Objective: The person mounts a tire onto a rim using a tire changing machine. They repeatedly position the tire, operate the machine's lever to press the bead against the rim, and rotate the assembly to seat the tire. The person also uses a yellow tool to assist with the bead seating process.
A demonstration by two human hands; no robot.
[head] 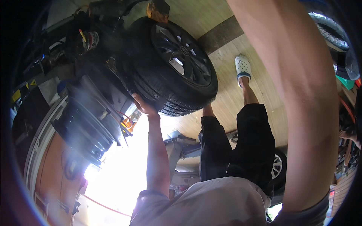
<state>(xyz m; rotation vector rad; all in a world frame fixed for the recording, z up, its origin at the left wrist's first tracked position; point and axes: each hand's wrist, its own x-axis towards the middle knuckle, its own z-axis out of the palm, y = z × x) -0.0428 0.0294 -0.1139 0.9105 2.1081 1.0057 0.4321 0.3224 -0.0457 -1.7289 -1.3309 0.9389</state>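
Observation:
A black car tyre [181, 108] on a dark alloy wheel [195, 66] with several spokes is up in front of me, tilted, its outer face turned right. My left hand [145, 106] is against the inner edge of the tread, thumb side up. Some of its fingers are hidden, so whether it grips the tyre is unclear. My right forearm crosses the right side of the picture and leaves at the top. The right hand itself is out of view. Dark machinery [96, 67] stands left of the tyre.
A worn yellow part [157, 11] sits by the tyre's top. At left are a tin [91, 41] with a stick in it and a glossy dark cylindrical part [84, 130]. Another wheel [278, 166] stands behind my legs. Another person's hand [350, 136] shows at far right.

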